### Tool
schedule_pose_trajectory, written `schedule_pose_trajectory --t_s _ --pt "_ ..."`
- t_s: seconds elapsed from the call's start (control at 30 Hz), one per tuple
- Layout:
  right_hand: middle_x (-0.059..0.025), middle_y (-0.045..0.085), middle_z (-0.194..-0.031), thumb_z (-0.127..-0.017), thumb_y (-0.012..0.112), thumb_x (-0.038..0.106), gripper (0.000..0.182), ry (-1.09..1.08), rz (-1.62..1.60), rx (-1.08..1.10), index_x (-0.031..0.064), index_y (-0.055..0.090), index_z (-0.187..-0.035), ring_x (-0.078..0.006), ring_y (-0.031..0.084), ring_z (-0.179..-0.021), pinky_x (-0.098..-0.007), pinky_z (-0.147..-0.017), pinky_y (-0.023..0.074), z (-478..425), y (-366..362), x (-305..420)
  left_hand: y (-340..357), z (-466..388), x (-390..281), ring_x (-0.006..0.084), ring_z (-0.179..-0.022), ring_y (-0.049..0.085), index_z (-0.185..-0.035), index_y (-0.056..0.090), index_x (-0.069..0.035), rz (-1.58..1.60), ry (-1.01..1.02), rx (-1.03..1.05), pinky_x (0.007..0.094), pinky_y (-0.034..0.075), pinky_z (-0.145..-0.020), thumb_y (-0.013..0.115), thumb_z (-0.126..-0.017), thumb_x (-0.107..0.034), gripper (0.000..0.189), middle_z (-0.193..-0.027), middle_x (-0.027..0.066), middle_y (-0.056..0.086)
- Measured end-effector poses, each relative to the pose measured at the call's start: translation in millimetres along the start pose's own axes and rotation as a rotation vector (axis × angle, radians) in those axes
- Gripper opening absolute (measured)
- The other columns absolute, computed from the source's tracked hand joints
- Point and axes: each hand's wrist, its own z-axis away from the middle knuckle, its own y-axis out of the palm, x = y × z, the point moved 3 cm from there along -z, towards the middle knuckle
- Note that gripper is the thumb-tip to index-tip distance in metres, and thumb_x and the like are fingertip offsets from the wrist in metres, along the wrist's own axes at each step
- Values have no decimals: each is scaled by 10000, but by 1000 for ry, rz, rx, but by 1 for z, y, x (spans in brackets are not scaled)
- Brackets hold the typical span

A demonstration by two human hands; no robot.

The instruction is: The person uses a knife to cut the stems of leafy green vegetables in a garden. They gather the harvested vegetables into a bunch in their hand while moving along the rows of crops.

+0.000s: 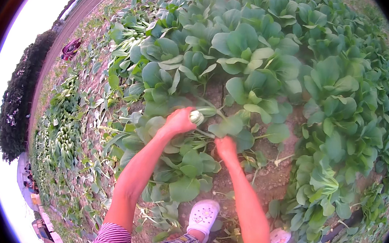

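Observation:
My left hand [180, 121] is closed around a head of bok choy [197, 117], its pale cut base turned toward the right. Just to the right and lower, my right hand [226, 148] is curled beside a broad leaf [230, 126] and the end of a pale leaf stalk [205, 133]. Its fingers are mostly hidden, so whether it grips the stalk or something else cannot be told. Under my forearms lies a clump of leafy bok choy [191, 165]. Standing bok choy plants [255, 92] grow just beyond both hands.
Dense rows of bok choy [340, 98] fill the right side. Harvested heads lie in piles [64, 142] at the left and in another pile [131, 37] farther up. Loose leaves litter the soil [272, 179]. My white clog [203, 214] stands close below my hands.

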Motion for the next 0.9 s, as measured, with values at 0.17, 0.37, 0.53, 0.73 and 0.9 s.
schedule_pose_trajectory --t_s 0.17,0.37,0.53,0.73,0.9 --pt "-233 630 -929 -833 545 338 359 86 109 -66 -5 576 -936 -417 592 -898 -496 -773 463 19 1 5 -21 27 34 201 -836 620 -1145 560 -7 557 9 88 313 488 -777 619 -641 -60 510 -976 121 633" --pt "-243 623 -835 -814 562 365 384 -13 -26 -150 -9 565 -902 -414 601 -828 -485 -718 462 54 -15 -28 -69 75 -2 241 -836 626 -1316 371 10 1180 239 253 345 517 -766 612 -687 -72 678 -999 180 602" --pt "-152 572 -661 -789 611 293 327 34 -194 -255 -30 562 -796 -242 574 -604 -382 -578 452 119 -19 -42 -58 97 -70 290 -809 632 -1268 407 38 1289 404 468 395 533 -735 734 -590 -167 780 -945 199 609" --pt "-4 488 -584 -816 581 64 274 -89 -1064 -595 3 524 -1077 -54 408 -407 -193 -361 314 221 -121 -3 -18 116 -138 283 -759 634 -1235 479 0 1112 473 707 383 517 -688 740 -596 -161 709 -906 181 628" --pt "-66 581 -639 -841 615 130 355 -220 -1135 -325 -37 498 -1131 -48 399 -387 -176 -354 300 242 -174 7 -1 137 -164 251 -846 645 -1247 457 17 873 425 806 364 529 -765 745 -590 -111 729 -964 126 635"
